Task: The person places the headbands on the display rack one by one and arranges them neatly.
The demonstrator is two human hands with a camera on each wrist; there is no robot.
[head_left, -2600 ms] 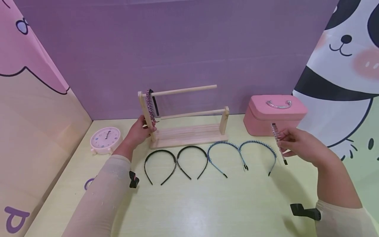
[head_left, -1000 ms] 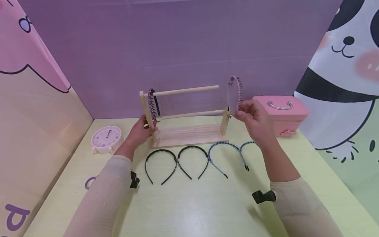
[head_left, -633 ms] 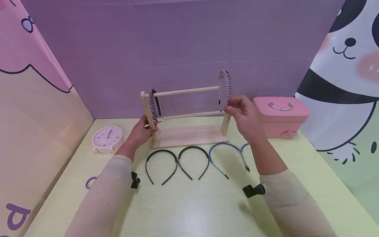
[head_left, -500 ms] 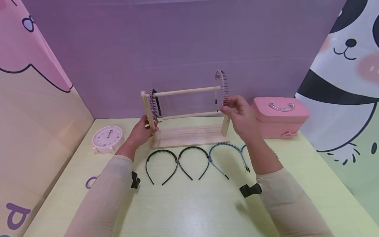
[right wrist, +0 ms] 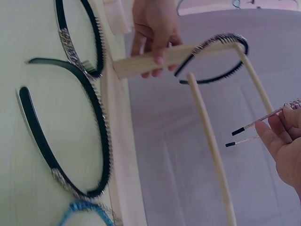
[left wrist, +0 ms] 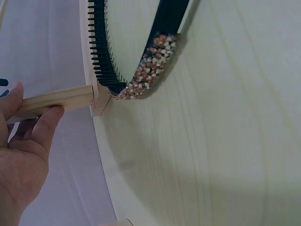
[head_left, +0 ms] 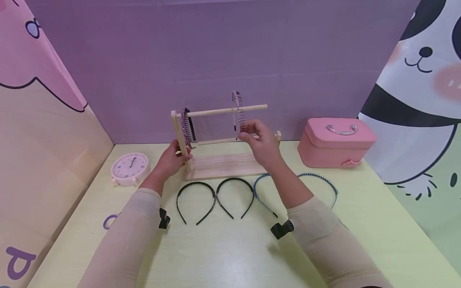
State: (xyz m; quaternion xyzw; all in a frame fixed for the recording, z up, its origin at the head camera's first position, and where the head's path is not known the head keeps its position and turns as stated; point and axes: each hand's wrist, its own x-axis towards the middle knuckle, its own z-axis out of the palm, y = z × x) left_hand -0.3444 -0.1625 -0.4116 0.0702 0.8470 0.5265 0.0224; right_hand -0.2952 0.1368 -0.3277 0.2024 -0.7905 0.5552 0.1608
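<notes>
My left hand (head_left: 172, 159) grips the left upright of a wooden rack (head_left: 223, 165), thumb and fingers on either side of the post. My right hand (head_left: 263, 144) pinches a thin pink toothed headband (head_left: 239, 105) near one end. Its arch stands over the rack's upper rod (head_left: 212, 112), with the two dark-tipped ends pointing down. A black headband with pinkish stones (head_left: 184, 126) hangs at the rod's left end, beside the upright. In the right wrist view, the held headband's black tips (right wrist: 239, 131) stick out past the fingers.
Two black headbands (head_left: 196, 183) lie before the rack, with two blue headbands (head_left: 320, 176) to their right, partly behind the right forearm. A pink case (head_left: 336, 150) stands at the back right. A pink clock (head_left: 129, 168) and a purple ring (head_left: 106, 222) are at left.
My right hand has carried the pink headband from near the case, up past the upper rod's free right end, then leftward along the rod. My left hand keeps its grip on the upright.
</notes>
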